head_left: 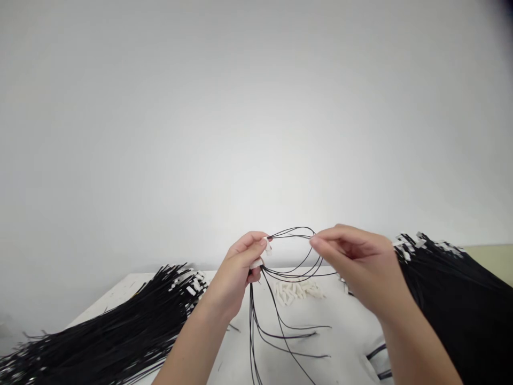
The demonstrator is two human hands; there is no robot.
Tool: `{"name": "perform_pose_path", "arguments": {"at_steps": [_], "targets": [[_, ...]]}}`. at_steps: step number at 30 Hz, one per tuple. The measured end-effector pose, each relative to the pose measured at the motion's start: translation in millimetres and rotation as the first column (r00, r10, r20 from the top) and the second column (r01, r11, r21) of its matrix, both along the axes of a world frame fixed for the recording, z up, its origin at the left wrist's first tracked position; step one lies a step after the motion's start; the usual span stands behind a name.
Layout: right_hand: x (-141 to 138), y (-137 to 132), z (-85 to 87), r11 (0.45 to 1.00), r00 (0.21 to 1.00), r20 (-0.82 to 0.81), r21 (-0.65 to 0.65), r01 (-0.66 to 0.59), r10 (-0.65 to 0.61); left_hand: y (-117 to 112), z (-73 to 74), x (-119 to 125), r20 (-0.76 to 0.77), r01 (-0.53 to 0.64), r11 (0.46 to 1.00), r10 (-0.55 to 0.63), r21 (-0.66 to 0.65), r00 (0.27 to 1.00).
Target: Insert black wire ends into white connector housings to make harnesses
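Observation:
My left hand (240,262) is closed on white plastic connectors, one connector (268,246) showing by the thumb tip and another connector (256,263) just below it. Thin black wires (294,279) run from them, some looping out to the right and others hanging towards the table. My right hand (355,262) pinches a black wire between thumb and forefinger, at the far side of the loop. Its pinched end is hidden by the fingertips. Both hands are held above the table.
Loose white connectors (296,291) lie in a pile on the white table (340,326) behind the wires. A large bundle of black wires (120,326) with white ends is at the left, and another bundle (449,305) at the right. A pale wall (256,117) stands behind.

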State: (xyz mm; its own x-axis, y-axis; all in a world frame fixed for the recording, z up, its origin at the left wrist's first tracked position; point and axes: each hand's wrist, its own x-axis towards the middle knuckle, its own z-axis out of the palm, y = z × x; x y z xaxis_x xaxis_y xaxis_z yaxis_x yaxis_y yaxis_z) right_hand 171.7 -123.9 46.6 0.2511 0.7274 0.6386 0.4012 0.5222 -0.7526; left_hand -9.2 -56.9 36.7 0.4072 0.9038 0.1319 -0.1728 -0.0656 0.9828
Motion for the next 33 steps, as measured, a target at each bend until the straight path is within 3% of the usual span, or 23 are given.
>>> {"name": "perform_pose_path", "arguments": {"at_steps": [4,18,27,33], "targets": [[-15,2,-2.2,0.997,0.989,0.143,-0.056,0.046,-0.038,-3,2.6,-1,-0.007,-0.002,1.000,0.003,0.006,1.000],[-21,11,-5.2,0.993,0.958,0.261,0.011,0.121,-0.120,-5,3.7,-1,-0.076,0.002,1.000,-0.001,0.012,0.997],[-17,10,-7.9,0.991,0.960,0.279,-0.120,0.062,-0.027,-9,5.0,2,-0.193,-0.043,0.994,0.063,0.104,0.979],[-18,14,-13.0,0.993,0.929,0.352,0.021,0.116,-0.116,-10,3.3,4,-0.188,-0.034,0.991,0.057,0.127,0.981]]}}
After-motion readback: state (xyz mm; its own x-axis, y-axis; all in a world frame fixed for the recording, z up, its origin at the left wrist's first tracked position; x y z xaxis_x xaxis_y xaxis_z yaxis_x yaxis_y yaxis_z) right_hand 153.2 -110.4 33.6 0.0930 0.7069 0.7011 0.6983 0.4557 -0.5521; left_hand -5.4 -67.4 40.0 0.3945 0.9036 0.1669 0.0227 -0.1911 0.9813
